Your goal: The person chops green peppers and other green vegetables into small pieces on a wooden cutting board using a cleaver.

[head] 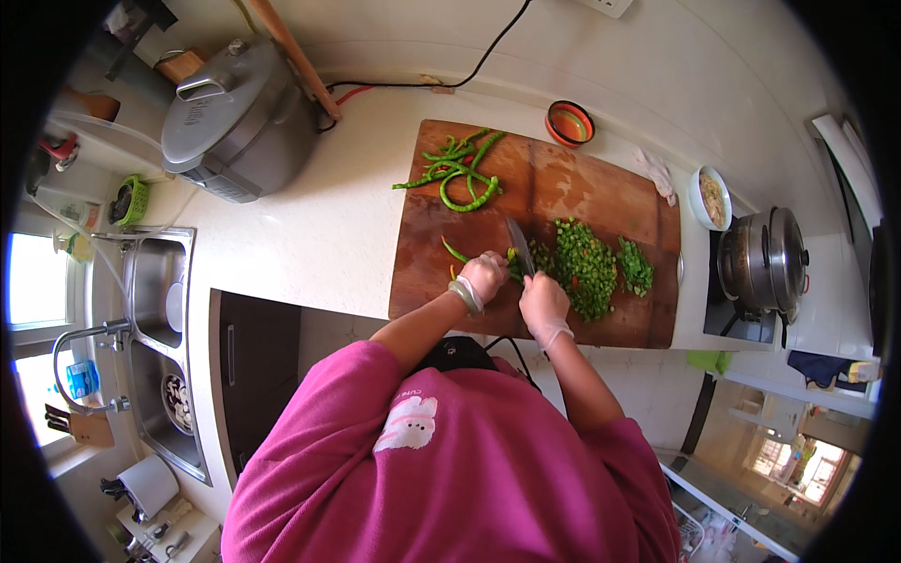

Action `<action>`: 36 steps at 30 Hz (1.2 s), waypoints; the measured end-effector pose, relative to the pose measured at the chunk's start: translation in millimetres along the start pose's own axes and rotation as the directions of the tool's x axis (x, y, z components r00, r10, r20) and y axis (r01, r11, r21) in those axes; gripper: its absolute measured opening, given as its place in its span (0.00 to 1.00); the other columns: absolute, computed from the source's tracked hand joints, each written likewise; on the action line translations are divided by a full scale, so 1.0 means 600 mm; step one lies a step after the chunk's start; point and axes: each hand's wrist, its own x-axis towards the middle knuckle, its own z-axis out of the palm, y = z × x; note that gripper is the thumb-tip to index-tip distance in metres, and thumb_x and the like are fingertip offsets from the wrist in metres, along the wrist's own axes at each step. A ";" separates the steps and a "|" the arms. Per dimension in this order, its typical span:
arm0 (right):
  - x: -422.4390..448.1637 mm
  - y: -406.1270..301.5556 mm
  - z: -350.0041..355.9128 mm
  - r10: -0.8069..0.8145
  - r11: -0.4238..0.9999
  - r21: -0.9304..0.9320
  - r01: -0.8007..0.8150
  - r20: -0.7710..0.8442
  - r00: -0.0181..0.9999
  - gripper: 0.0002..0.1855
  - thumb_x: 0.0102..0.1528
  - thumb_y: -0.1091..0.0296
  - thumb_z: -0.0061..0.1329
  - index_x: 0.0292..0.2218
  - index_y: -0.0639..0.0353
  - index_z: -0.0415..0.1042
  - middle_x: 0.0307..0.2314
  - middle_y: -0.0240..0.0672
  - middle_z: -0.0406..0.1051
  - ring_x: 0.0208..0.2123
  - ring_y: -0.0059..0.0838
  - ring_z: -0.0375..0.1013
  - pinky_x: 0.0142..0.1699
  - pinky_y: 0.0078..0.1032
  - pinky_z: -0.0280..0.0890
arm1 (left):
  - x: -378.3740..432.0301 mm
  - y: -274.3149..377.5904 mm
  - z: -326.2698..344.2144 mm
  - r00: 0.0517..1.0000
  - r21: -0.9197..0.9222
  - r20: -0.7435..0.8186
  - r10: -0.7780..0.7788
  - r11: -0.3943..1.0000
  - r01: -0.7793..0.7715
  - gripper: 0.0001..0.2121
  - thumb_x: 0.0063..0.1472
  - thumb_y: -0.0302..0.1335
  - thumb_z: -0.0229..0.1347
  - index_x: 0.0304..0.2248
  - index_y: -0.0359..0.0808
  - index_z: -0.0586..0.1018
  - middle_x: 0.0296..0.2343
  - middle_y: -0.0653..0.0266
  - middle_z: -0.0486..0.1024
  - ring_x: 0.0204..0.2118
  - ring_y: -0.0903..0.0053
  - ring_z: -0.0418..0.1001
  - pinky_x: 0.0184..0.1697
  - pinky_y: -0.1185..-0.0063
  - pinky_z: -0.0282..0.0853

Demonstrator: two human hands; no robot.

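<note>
My left hand, in a clear glove with a bangle at the wrist, grips green chili peppers on the wooden cutting board. Their tips poke out to the left and cut ends show at the right. In my gloved right hand is the handle of a kitchen knife; its blade stands beside the peppers' cut ends. A broad heap of chopped green pepper lies right of the blade. Beyond it sits a smaller pile of chopped greens. Several whole long peppers rest at the board's far left.
Behind the board stand an orange bowl and a crumpled clear plastic piece. A white bowl of food is near a lidded steel pot at right. Left are a grey electric cooker and a double sink.
</note>
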 end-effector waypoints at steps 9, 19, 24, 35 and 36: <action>0.001 0.051 0.025 0.138 0.959 0.277 -0.064 -0.256 0.957 0.18 0.52 0.57 0.41 0.21 0.65 0.65 0.18 0.53 0.67 0.23 0.55 0.67 0.28 0.44 0.61 | 0.002 0.000 0.004 0.999 0.016 0.001 -0.032 0.999 0.032 0.04 0.44 0.28 0.54 0.21 0.36 0.76 0.26 0.63 0.72 0.32 0.69 0.70 0.32 0.74 0.68; -0.056 0.035 0.002 0.095 0.989 0.126 -0.077 -0.143 0.985 0.18 0.54 0.56 0.38 0.23 0.64 0.65 0.19 0.50 0.68 0.24 0.51 0.69 0.30 0.42 0.62 | 0.001 0.021 -0.018 0.992 -0.080 -0.089 -0.095 0.993 0.088 0.04 0.43 0.27 0.56 0.21 0.36 0.76 0.24 0.64 0.72 0.30 0.66 0.70 0.32 0.74 0.68; -0.050 0.027 0.011 0.105 0.993 0.075 -0.096 -0.125 0.987 0.17 0.54 0.56 0.38 0.24 0.63 0.66 0.20 0.48 0.69 0.25 0.50 0.69 0.30 0.41 0.63 | -0.001 0.018 -0.010 0.989 -0.070 -0.111 -0.095 0.994 0.088 0.04 0.43 0.27 0.56 0.20 0.36 0.75 0.23 0.64 0.71 0.30 0.66 0.69 0.31 0.74 0.68; 0.007 0.021 0.021 0.114 0.987 0.126 -0.096 -0.139 0.984 0.17 0.53 0.57 0.39 0.24 0.63 0.66 0.21 0.50 0.69 0.25 0.51 0.69 0.30 0.41 0.63 | 0.002 0.011 -0.013 0.999 -0.047 -0.021 -0.042 0.998 0.041 0.04 0.44 0.28 0.55 0.21 0.36 0.76 0.25 0.66 0.72 0.31 0.69 0.69 0.33 0.75 0.67; 0.008 0.029 0.022 0.114 0.985 0.143 -0.093 -0.149 0.982 0.17 0.53 0.57 0.39 0.23 0.64 0.66 0.21 0.50 0.69 0.25 0.51 0.69 0.30 0.42 0.63 | 0.001 0.010 -0.013 1.000 -0.032 0.011 -0.026 0.999 0.027 0.04 0.44 0.28 0.54 0.21 0.37 0.76 0.25 0.66 0.72 0.31 0.69 0.69 0.33 0.75 0.67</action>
